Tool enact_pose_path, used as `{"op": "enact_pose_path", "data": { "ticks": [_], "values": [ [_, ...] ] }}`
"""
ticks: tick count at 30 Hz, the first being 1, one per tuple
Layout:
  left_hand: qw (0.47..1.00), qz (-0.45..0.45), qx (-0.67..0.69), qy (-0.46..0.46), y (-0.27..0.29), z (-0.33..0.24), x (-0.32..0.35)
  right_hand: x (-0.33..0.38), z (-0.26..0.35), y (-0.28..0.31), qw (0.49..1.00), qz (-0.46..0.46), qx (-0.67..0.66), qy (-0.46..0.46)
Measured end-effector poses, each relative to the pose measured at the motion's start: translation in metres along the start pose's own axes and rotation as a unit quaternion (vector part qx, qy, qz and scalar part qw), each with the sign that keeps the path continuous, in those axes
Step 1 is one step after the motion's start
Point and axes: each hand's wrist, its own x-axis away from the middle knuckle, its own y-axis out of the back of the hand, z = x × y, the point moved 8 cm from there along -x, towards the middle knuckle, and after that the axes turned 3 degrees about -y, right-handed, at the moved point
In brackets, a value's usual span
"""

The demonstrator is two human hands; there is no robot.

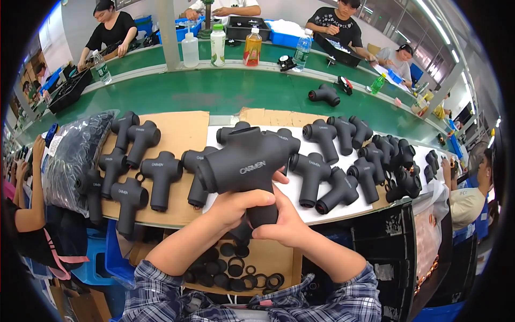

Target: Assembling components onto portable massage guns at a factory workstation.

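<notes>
A black T-shaped massage gun [241, 161] is held up in front of me, above the bench edge. My left hand [229, 208] is closed on it, its thumb lying across the top of the handle. My right hand [285, 221] wraps the handle from the other side, with fingertips showing behind it. Around it on the bench lie several more black massage guns, such as one on the cardboard [161, 174] to the left and one on the white sheet [310, 174] to the right. Those directly behind the held one are partly hidden.
Below the bench edge a cardboard box [289, 263] holds black rings [236, 266] and caps. A plastic-wrapped bundle [78, 161] stands at the left. Across the green conveyor belt [188, 94] stand bottles [217, 45]; one massage gun [324, 95] lies on the belt. People sit opposite and beside me.
</notes>
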Motion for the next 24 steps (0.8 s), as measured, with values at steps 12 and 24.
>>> {"op": "enact_pose_path", "data": {
  "ticks": [12, 24],
  "values": [
    [0.942, -0.123, -0.312, -0.031, 0.088, -0.021, -0.053, -0.177, -0.134, 0.192, 0.942, -0.198, 0.037, -0.269],
    [0.665, 0.034, -0.737, -0.115, 0.037, -0.037, -0.039, -0.232, -0.22, 0.317, 0.778, -0.041, 0.513, -0.36]
  ]
}}
